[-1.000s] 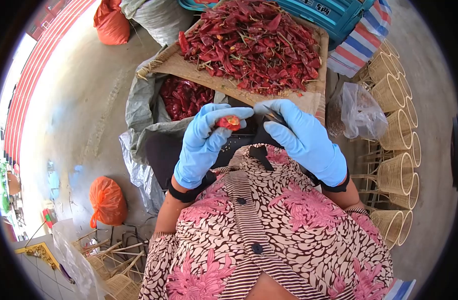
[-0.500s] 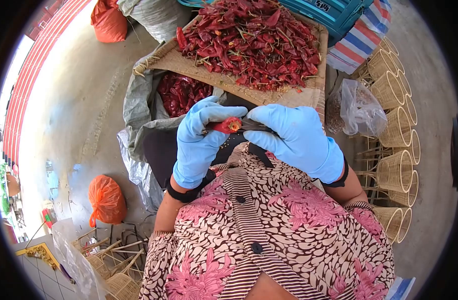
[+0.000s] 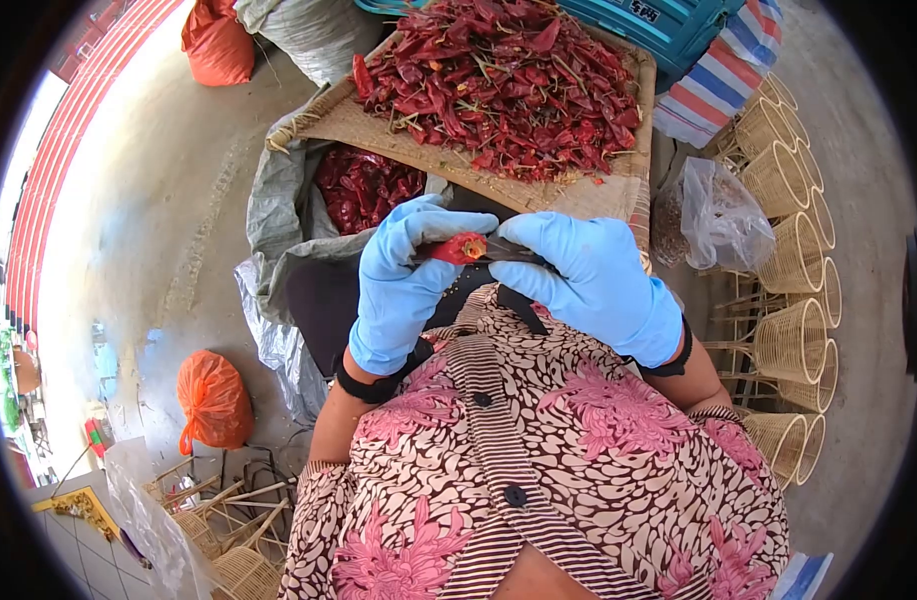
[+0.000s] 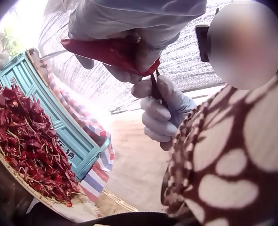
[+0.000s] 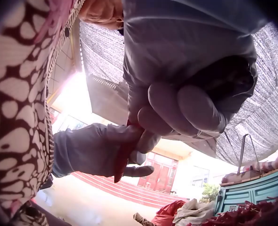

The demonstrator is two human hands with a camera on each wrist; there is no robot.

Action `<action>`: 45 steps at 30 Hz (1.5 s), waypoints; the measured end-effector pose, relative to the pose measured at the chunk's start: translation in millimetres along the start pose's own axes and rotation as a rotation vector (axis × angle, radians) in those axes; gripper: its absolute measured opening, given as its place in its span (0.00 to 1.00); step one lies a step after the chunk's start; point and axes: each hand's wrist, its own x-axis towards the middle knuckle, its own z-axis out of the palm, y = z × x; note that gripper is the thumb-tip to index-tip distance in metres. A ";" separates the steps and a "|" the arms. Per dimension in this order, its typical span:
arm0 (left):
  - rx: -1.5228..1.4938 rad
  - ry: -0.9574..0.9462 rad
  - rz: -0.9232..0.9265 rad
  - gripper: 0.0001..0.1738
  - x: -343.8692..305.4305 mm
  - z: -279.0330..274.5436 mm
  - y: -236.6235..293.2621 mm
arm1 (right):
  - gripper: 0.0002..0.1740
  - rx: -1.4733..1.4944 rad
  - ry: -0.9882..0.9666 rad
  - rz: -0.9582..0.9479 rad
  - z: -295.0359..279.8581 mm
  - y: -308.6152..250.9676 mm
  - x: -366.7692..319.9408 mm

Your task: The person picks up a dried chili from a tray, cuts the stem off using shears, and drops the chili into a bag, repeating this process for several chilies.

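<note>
The right fingers (image 3: 531,229) partly hide the dark tool (image 3: 509,251) (in head view).

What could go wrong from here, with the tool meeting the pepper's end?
The left hand pinches the red pepper right by its open end, where the tip of the dark tool works, so a slip might nick the glove. The right hand could also press too hard and tear the pepper. Loosened bits might drop onto the dark cloth below.
</note>
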 end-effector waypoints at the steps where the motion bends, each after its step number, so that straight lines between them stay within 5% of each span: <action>1: 0.005 0.001 -0.004 0.16 -0.2 0.5 0.3 | 0.17 -0.014 0.007 -0.005 0.5 0.2 -0.1; 10: 0.217 -0.044 0.004 0.23 1.2 6.7 -0.4 | 0.16 -0.048 -0.066 0.021 1.9 2.3 -1.8; 14: 0.201 -0.045 -0.072 0.19 2.4 12.0 -6.0 | 0.16 0.082 -0.055 0.105 13.5 15.1 -3.4; 19: 0.090 0.070 -0.011 0.21 -6.3 22.5 -18.1 | 0.14 0.662 -0.092 0.383 22.0 16.7 -7.3; 25: 0.238 -0.028 0.148 0.22 -0.8 21.4 -21.0 | 0.13 1.121 -0.157 0.711 26.1 22.8 -9.7; 26: 0.108 -0.053 0.006 0.21 -1.1 21.8 -16.0 | 0.13 1.135 -0.158 0.717 26.0 22.8 -9.1; 28: -0.157 -0.106 -0.276 0.20 -1.0 23.2 -0.7 | 0.13 0.964 -0.038 0.602 29.9 21.9 -10.5; 33: -0.454 -0.104 -0.349 0.20 5.5 20.3 7.8 | 0.14 0.594 -0.001 0.357 35.5 27.6 -13.2; 39: -0.254 -0.178 -0.423 0.17 -2.0 15.8 -7.9 | 0.17 0.325 -0.045 0.330 31.8 30.0 -18.1; 42: -0.415 -0.066 -0.529 0.14 -1.0 21.0 -2.3 | 0.17 0.166 -0.180 0.477 20.9 29.5 -20.3; 45: -0.349 -0.078 -0.583 0.12 -2.8 16.8 -12.1 | 0.16 0.466 -0.038 0.552 16.8 26.6 -19.2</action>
